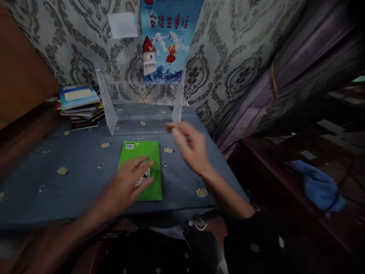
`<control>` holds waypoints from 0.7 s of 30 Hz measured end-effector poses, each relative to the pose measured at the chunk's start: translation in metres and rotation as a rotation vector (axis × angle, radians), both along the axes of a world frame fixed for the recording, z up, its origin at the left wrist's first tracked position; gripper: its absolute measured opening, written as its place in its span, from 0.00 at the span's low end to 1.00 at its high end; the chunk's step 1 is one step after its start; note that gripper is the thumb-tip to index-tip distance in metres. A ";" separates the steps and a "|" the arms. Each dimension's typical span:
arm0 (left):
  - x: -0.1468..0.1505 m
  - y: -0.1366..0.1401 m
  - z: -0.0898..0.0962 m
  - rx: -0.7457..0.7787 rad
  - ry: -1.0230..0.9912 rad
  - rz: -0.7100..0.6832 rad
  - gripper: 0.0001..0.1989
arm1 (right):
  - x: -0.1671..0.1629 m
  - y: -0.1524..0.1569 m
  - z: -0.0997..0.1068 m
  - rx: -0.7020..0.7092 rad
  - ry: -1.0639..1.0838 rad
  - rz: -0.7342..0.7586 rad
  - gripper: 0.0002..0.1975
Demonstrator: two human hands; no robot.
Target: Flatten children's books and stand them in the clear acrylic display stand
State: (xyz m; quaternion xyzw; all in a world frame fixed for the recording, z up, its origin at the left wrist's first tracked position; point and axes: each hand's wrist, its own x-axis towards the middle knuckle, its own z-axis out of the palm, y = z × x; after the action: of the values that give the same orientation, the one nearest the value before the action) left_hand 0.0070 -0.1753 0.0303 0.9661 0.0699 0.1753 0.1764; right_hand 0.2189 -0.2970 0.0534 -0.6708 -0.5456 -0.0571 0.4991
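Observation:
A green book (pixel 155 185) lies flat on the cloth-covered table, a barcode in its upper left corner and a small picture near its middle. My left hand (pixel 131 179) is over the book's left half with its fingers spread; whether it touches the cover I cannot tell. To the right of the book and higher up, my right hand (pixel 192 146) hovers, blurred, with loosely bent fingers and nothing visible in them. Just beyond the book stands a clear plastic rack (pixel 110 114) with upright sides, close to my right fingertips.
A stack of books (pixel 80 99) sits at the table's back left. A blue illustrated poster or cover (pixel 168 45) and a white card (pixel 123 25) are against the patterned wall. On the right are a purple curtain (pixel 256 91) and a blue cloth (pixel 319 186) on a dark red surface.

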 end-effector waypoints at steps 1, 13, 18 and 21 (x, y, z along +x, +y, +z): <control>0.004 -0.004 -0.008 0.055 0.016 -0.036 0.20 | 0.000 0.016 -0.014 -0.053 -0.005 0.031 0.16; 0.029 0.080 -0.069 0.288 0.220 0.367 0.28 | 0.023 0.062 -0.124 -0.264 -0.045 0.093 0.19; 0.054 0.080 -0.072 0.287 0.193 0.264 0.28 | 0.033 0.066 -0.128 -0.211 0.073 0.130 0.21; 0.072 0.076 -0.073 0.276 0.170 0.187 0.27 | 0.040 0.066 -0.127 -0.165 0.180 0.164 0.21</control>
State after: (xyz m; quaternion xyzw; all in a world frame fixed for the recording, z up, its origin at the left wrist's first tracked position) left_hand 0.0793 -0.0996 -0.0429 0.9818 0.1491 0.1165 0.0185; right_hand 0.2587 -0.2305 -0.0741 -0.6649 -0.5545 0.0895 0.4923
